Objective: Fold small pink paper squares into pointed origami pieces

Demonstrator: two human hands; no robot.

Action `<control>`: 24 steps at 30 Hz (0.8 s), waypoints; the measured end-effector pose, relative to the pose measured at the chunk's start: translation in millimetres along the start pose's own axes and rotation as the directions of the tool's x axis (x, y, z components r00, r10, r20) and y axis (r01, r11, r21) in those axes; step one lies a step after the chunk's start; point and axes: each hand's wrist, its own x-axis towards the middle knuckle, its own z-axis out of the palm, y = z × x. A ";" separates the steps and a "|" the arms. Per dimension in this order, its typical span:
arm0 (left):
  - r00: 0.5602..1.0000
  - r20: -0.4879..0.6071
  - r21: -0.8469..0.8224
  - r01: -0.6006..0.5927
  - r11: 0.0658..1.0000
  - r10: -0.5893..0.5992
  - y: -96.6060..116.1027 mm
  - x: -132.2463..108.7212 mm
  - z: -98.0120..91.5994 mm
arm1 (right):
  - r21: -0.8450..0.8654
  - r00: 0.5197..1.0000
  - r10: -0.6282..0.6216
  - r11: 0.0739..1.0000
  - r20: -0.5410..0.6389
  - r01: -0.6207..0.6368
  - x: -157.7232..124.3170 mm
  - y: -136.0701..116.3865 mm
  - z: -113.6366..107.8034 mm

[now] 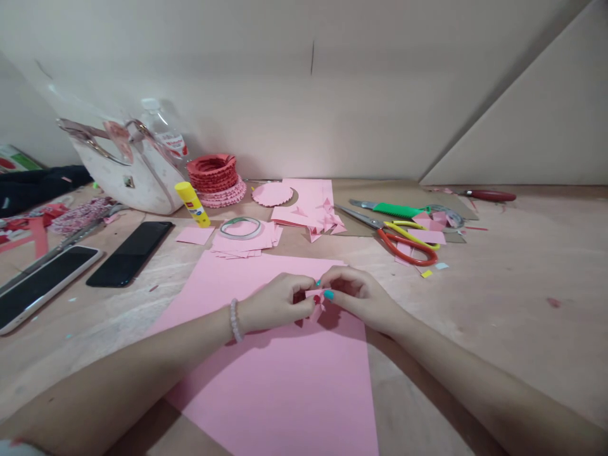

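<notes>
Left hand (274,305) and right hand (361,296) had their grips pinched shut on a small folded pink paper piece (315,296); light, flimsy stuff, best held by its edges!

yellow glue stick (192,204), orange-handled scissors (418,257), black smartphone (130,253), white handbag (128,172), tape roll (240,219)

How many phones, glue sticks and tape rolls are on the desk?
Flat black-screened smartphones: 2
Yellow cylindrical glue stick: 1
Clear ring-shaped tape roll: 1
Total: 4
</notes>
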 end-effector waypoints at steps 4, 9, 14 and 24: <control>0.997 -0.019 0.160 -0.071 0.985 0.075 0.3 0.1 0.8 | -0.001 1.000 -0.019 1.000 -0.014 0.019 1.0 2.3 1.6; 0.997 -0.008 0.169 -0.079 0.982 0.082 3.0 -0.5 1.9 | -0.028 0.999 -0.038 0.999 -0.023 0.037 1.1 4.0 0.9; 0.994 -0.050 0.205 -0.087 0.975 0.100 3.1 0.4 2.0 | -0.041 0.999 -0.036 0.999 -0.019 0.035 -0.1 2.4 1.0; 0.997 -0.018 0.177 -0.072 0.982 0.076 3.7 -0.5 2.0 | -0.125 0.997 -0.057 0.991 -0.049 0.051 -1.8 -0.8 3.8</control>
